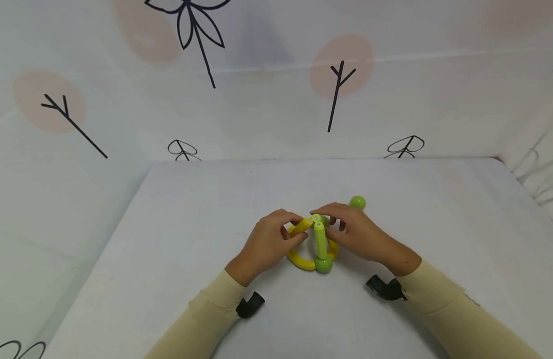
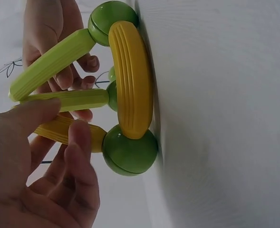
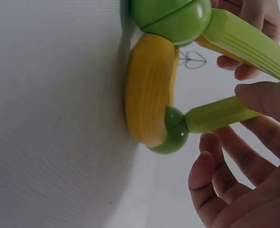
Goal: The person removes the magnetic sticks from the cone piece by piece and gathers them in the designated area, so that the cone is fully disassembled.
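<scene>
A ring of curved yellow sticks (image 1: 303, 263) lies on the white surface, with green balls (image 2: 130, 151) at its joints. Straight sticks lean up from the balls and their tops come close together. My left hand (image 1: 271, 240) pinches the straight yellow stick (image 1: 302, 227) between thumb and fingers, at the ring's left. On the right, my right hand (image 1: 362, 233) holds the far light green stick (image 3: 220, 114) between thumb and fingers. The near light green stick (image 1: 320, 242) leans from the front ball (image 1: 323, 265). Fingers partly hide the stick tops.
A loose green ball (image 1: 357, 202) sits behind my right hand. The white tabletop (image 1: 191, 209) meets printed cloth walls (image 1: 267, 114) at the back and sides. Black wrist mounts (image 1: 251, 305) hang below both sleeves.
</scene>
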`<action>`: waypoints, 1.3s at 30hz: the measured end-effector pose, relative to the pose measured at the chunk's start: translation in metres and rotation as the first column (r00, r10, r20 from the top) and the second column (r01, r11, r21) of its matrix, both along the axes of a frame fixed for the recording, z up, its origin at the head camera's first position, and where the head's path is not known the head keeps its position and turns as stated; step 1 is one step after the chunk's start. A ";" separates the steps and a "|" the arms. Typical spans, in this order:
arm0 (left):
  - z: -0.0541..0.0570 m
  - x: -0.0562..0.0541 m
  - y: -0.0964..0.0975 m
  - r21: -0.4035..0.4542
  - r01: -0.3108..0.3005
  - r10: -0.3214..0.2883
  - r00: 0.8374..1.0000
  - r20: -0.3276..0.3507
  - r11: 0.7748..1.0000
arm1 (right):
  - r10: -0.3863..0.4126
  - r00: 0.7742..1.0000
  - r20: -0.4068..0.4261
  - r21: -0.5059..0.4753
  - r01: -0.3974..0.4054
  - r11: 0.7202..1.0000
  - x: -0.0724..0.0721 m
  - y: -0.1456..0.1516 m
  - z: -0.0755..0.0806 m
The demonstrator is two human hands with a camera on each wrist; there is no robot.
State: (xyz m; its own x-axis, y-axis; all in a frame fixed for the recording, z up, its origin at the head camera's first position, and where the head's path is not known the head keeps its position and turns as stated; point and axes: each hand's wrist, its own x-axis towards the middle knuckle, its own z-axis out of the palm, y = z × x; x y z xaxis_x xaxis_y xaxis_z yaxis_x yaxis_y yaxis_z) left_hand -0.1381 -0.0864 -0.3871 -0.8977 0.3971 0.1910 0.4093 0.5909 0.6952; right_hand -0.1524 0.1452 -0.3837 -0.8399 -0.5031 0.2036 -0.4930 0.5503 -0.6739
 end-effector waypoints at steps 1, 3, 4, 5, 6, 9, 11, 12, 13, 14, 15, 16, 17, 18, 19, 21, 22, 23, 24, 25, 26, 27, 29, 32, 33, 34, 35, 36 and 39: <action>0.000 0.000 0.000 -0.011 0.005 -0.005 1.000 0.005 1.000 | -0.004 1.000 0.006 0.002 0.004 1.000 0.000 -0.001 -0.001; -0.001 0.000 0.000 -0.024 0.014 -0.014 1.000 0.021 1.000 | -0.016 1.000 0.009 0.012 0.016 1.000 0.001 -0.002 -0.003; -0.002 0.000 0.000 -0.028 0.017 -0.017 1.000 0.027 0.999 | -0.026 1.000 0.007 0.020 0.026 0.999 0.001 -0.002 -0.003; -0.002 0.000 0.000 -0.029 0.020 -0.020 0.999 0.028 0.999 | -0.039 0.999 0.007 0.028 0.039 0.999 0.001 -0.003 -0.003; -0.002 0.000 -0.001 -0.030 0.023 -0.022 0.999 0.026 0.999 | -0.054 0.999 0.002 0.037 0.054 0.998 0.001 -0.003 -0.003; 0.000 -0.001 -0.002 -0.030 0.023 -0.022 1.000 0.015 0.999 | -0.096 0.995 -0.012 0.061 0.096 0.994 0.001 -0.002 0.000; 0.001 -0.002 -0.004 -0.027 0.018 -0.018 1.000 0.006 0.999 | -0.115 0.993 -0.023 0.063 0.117 0.991 0.001 0.000 0.002; 0.002 -0.003 -0.005 -0.030 0.014 -0.013 1.000 0.002 0.999 | -0.125 0.992 -0.031 0.063 0.126 0.990 0.001 0.001 0.003; 0.002 -0.003 -0.006 -0.033 0.007 -0.007 1.000 -0.004 0.999 | -0.131 0.991 -0.038 0.064 0.134 0.989 0.001 0.003 0.003; 0.003 -0.004 -0.007 -0.036 0.002 -0.003 1.000 -0.009 0.999 | -0.139 0.989 -0.044 0.067 0.142 0.988 0.001 0.004 0.004; 0.003 -0.004 -0.008 -0.040 -0.006 0.005 1.000 -0.011 0.999 | -0.146 0.988 -0.049 0.069 0.149 0.986 0.000 0.006 0.005; 0.003 -0.005 -0.009 -0.042 -0.011 0.011 1.000 -0.011 0.999 | -0.152 0.987 -0.052 0.075 0.156 0.985 0.000 0.007 0.005; 0.003 -0.006 -0.010 -0.045 -0.018 0.018 1.000 -0.012 0.999 | -0.160 0.986 -0.051 0.082 0.164 0.983 -0.001 0.009 0.006; 0.004 -0.006 -0.011 -0.048 -0.023 0.022 1.000 -0.016 0.999 | -0.169 0.985 -0.048 0.090 0.172 0.981 -0.002 0.010 0.007; 0.004 -0.007 -0.012 -0.049 -0.027 0.026 0.999 -0.021 0.998 | -0.175 0.984 -0.045 0.096 0.179 0.979 -0.003 0.012 0.007; 0.005 -0.008 -0.013 -0.044 -0.035 0.034 0.999 -0.026 0.998 | -0.189 0.981 -0.036 0.105 0.192 0.976 -0.004 0.016 0.010; 0.006 -0.008 -0.014 -0.044 -0.038 0.037 0.999 -0.029 0.998 | -0.197 0.980 -0.030 0.108 0.199 0.974 -0.005 0.018 0.011; 0.006 -0.009 -0.014 -0.045 -0.042 0.041 0.999 -0.029 0.998 | -0.203 0.979 -0.020 0.111 0.204 0.973 -0.006 0.020 0.011; 0.007 -0.009 -0.015 -0.045 -0.045 0.044 0.999 -0.029 0.998 | -0.207 0.978 -0.010 0.113 0.206 0.972 -0.006 0.022 0.012; 0.007 -0.009 -0.016 -0.049 -0.048 0.047 0.999 -0.026 0.998 | -0.210 0.978 0.006 0.116 0.208 0.971 -0.006 0.023 0.013; 0.007 -0.010 -0.016 -0.052 -0.051 0.050 0.999 -0.019 0.997 | -0.213 0.977 0.026 0.121 0.208 0.970 -0.006 0.025 0.014; 0.007 -0.010 -0.017 -0.057 -0.052 0.051 0.999 -0.013 0.997 | -0.216 0.975 0.050 0.129 0.208 0.970 -0.006 0.027 0.015; 0.008 -0.010 -0.018 -0.070 -0.054 0.055 0.999 0.002 0.996 | -0.223 0.970 0.095 0.158 0.206 0.966 -0.007 0.030 0.017; 0.010 -0.011 -0.021 -0.085 -0.060 0.061 0.998 0.013 0.995 | -0.231 0.963 0.135 0.201 0.202 0.958 -0.009 0.034 0.019; 0.011 -0.011 -0.022 -0.091 -0.062 0.063 0.998 0.009 0.994 | -0.231 0.963 0.139 0.215 0.198 0.956 -0.010 0.035 0.019; 0.012 -0.011 -0.023 -0.103 -0.067 0.067 0.998 0.003 0.992 | -0.230 0.963 0.141 0.226 0.195 0.954 -0.011 0.036 0.019; 0.013 -0.011 -0.023 -0.115 -0.073 0.074 0.997 -0.003 0.991 | -0.223 0.965 0.140 0.230 0.188 0.955 -0.011 0.037 0.020; 0.014 -0.011 -0.024 -0.130 -0.081 0.080 0.997 -0.011 0.988 | -0.216 0.966 0.141 0.233 0.180 0.956 -0.012 0.038 0.020; 0.016 -0.012 -0.026 -0.175 -0.104 0.101 0.995 -0.026 0.979 | -0.203 0.967 0.153 0.246 0.162 0.956 -0.013 0.040 0.018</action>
State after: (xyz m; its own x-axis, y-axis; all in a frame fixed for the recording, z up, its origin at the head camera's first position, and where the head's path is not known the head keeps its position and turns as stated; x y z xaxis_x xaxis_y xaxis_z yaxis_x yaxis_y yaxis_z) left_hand -0.1499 -0.1129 -0.3709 -0.9327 0.3317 0.1419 0.3509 0.7431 0.5697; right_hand -0.1649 0.1852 -0.3652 -0.9336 -0.3538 -0.0573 -0.2557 0.7695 -0.5852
